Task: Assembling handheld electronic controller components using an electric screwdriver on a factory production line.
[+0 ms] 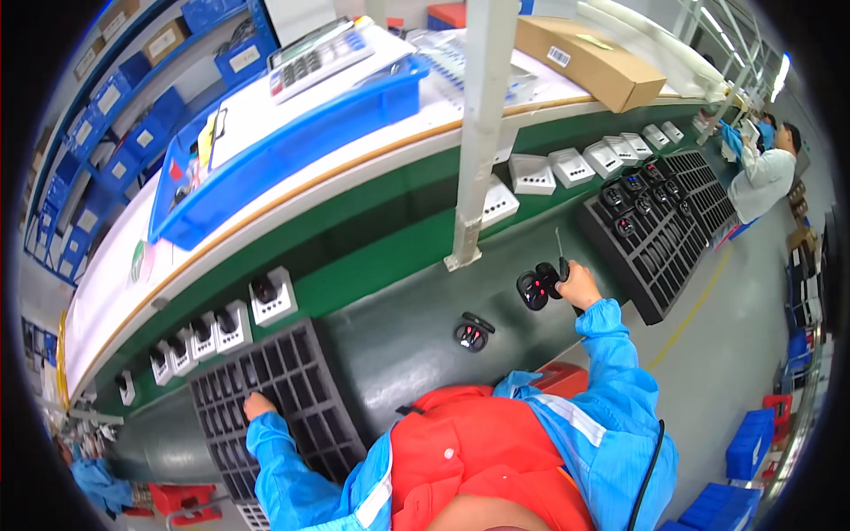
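Note:
My left hand [258, 405] reaches into a black compartment tray [305, 389] on the left, its fingers bent together; what they pinch, if anything, is hidden. My right hand [580, 285] is closed round a slim screwdriver-like tool [564, 267] with a dark handle, its thin metal shaft pointing away from me. Right beside those fingers is an open round black case [532, 290] with small red spots inside; I cannot tell whether the hand touches it. A similar open case [471, 336] lies on the dark green bench between my hands.
A second black tray [660, 265], partly filled with round black cases, lies at the right. White boxes with dark holes [532, 174] line the bench's back. A pale post [482, 133] rises ahead. The upper shelf bears a blue tray [301, 146] and a cardboard box [589, 62]. Another person [761, 177] is far right.

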Tool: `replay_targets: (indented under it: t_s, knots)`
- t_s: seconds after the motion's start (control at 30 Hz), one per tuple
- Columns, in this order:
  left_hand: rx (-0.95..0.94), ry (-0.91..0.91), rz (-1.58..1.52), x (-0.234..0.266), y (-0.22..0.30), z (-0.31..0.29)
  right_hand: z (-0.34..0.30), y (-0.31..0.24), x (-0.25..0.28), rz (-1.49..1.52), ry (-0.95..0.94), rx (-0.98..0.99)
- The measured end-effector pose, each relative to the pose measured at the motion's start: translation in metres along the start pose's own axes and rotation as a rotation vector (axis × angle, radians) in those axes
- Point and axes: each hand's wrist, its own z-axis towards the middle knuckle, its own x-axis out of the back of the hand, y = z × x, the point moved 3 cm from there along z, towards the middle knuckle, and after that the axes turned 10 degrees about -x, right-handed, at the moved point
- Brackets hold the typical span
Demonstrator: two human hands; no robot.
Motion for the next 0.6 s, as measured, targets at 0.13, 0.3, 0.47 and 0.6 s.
replay_targets:
  t_s: [0.13, 0.3, 0.47, 0.6]
  knots:
    - [-0.026, 0.022, -0.170, 0.003, -0.002, 0.002, 0.079, 0.016, -0.014, 0.078, 0.192, -0.109]
    - [0.013, 0.299, -0.217, 0.040, -0.023, -0.030, 0.167, -0.023, -0.037, 0.175, 0.222, -0.127]
    - [0.120, 0.369, -1.391, 0.071, -0.015, -0.077, 0.240, -0.060, -0.079, 0.205, 0.146, -0.104]
    - [-0.050, 0.259, -2.188, 0.112, 0.054, -0.139, 0.276, -0.090, -0.110, 0.147, 0.138, -0.024]
